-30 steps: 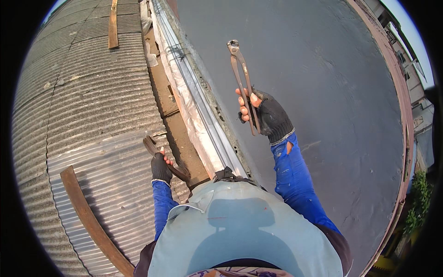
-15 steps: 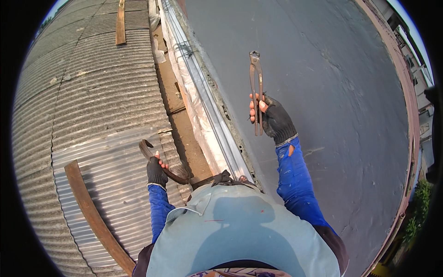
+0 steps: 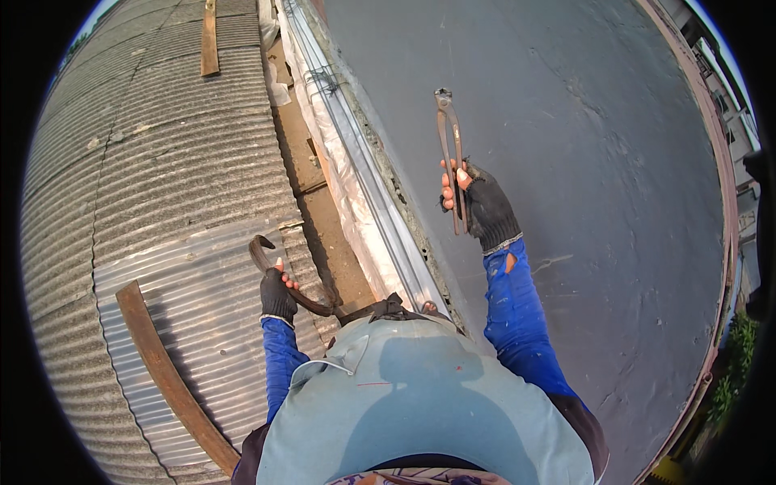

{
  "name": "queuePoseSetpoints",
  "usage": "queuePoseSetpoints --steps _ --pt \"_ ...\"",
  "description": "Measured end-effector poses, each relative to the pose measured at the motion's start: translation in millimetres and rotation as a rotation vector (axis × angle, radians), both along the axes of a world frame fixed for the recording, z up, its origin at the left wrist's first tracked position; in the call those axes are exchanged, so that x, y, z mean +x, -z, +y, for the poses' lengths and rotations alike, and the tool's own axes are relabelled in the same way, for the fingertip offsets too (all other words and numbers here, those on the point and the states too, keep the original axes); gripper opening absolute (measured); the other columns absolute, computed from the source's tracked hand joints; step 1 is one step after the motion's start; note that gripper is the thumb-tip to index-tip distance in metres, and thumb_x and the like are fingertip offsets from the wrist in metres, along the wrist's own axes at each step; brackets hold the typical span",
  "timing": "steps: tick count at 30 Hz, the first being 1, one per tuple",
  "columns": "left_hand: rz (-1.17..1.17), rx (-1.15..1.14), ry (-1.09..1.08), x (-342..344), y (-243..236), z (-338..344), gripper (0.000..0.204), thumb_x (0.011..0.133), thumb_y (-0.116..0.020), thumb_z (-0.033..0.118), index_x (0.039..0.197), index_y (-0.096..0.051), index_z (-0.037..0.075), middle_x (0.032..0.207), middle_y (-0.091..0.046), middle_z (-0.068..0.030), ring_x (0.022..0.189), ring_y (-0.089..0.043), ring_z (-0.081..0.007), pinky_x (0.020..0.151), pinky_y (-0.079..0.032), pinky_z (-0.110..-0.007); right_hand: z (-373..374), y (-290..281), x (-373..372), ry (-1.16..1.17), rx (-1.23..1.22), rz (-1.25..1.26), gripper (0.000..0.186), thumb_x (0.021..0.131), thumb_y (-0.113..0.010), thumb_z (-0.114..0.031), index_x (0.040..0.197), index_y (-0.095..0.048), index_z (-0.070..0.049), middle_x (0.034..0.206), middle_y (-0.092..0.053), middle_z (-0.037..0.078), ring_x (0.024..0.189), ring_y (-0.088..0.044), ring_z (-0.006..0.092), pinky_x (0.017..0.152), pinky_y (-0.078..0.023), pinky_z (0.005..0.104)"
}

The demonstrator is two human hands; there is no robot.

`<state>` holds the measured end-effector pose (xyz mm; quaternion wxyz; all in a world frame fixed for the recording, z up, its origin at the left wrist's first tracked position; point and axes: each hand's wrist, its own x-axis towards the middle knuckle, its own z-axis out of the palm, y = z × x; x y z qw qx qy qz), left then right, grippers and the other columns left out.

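Observation:
In my right hand (image 3: 488, 204), gloved in black with bare fingertips, is a pair of end-cutting pincers (image 3: 454, 121). Their rusty handles run through my fingers and the jaws point away from me, above the grey slab. My left hand (image 3: 279, 296), in a similar fingerless glove, grips a curved dark-brown strip (image 3: 259, 250) with a hooked upper end. I cannot tell whether it is metal or leather. Its lower part bends past my fingers toward my waist. Both hands are closed and well apart, the left one over the corrugated roofing.
Corrugated roof sheets (image 3: 186, 153) spread on the left, with a rusty flat strip (image 3: 162, 364) near me and a plank (image 3: 209, 40) farther off. Long metal bars (image 3: 368, 174) tied with wire lie along the edge of the grey slab (image 3: 598, 202). A brown gap (image 3: 327, 230) separates roof and slab.
My left hand has risen slightly with the curved strip. The pincers in my right hand have tilted a little, their jaws leaning left; both grips stay the same.

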<state>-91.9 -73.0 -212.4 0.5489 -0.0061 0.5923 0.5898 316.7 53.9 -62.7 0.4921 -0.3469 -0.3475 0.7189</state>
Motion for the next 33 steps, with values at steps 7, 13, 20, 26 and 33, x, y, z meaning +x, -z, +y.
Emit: queuePoseSetpoints --steps 7,13,20,26,33 --pt "0.015 -0.017 -0.027 -10 4 -3 0.025 0.090 -0.064 0.029 0.078 -0.046 0.016 0.060 -0.044 0.0035 0.049 -0.045 -0.0119 0.049 -0.043 -0.032 6 8 -3 0.064 0.035 -0.211 0.032 0.094 -0.058 -0.017 0.119 -0.054 0.002 0.086 -0.057 0.005 0.072 -0.056 0.0128 0.063 -0.050 0.0278" --pt "0.059 -0.028 -0.054 -14 9 -9 0.027 0.088 -0.066 0.030 0.078 -0.047 0.014 0.058 -0.043 0.0027 0.048 -0.045 -0.0125 0.048 -0.042 -0.032 10 73 -14 0.577 0.470 -1.032 0.018 0.084 -0.066 -0.015 0.096 -0.058 -0.005 0.082 -0.059 0.009 0.069 -0.059 0.0210 0.065 -0.049 0.0348" --pt "0.016 -0.031 -0.077 -17 15 -12 0.024 0.090 -0.065 0.029 0.079 -0.048 0.015 0.059 -0.045 0.0036 0.048 -0.046 -0.0117 0.048 -0.044 -0.031 18 158 2 0.544 0.438 -0.518 0.016 0.090 -0.058 -0.022 0.092 -0.055 -0.006 0.080 -0.055 0.005 0.070 -0.056 0.0165 0.071 -0.050 0.0331" --pt "0.017 -0.036 -0.088 -13 17 -9 0.024 0.088 -0.066 0.029 0.081 -0.049 0.013 0.058 -0.044 0.0022 0.047 -0.045 -0.0127 0.048 -0.043 -0.032 15 166 0 0.576 0.435 -0.738 0.026 0.097 -0.047 -0.034 0.093 -0.053 -0.009 0.077 -0.046 -0.002 0.070 -0.049 0.0098 0.080 -0.047 0.0292" --pt "0.012 -0.025 -0.052 -12 13 -5 0.024 0.090 -0.066 0.027 0.082 -0.049 0.012 0.058 -0.043 0.0022 0.046 -0.043 -0.0116 0.046 -0.042 -0.031 29 124 3 0.527 0.696 -1.017 0.018 0.084 -0.068 -0.002 0.094 -0.054 -0.006 0.080 -0.052 -0.002 0.070 -0.051 0.0096 0.067 -0.046 0.0262"
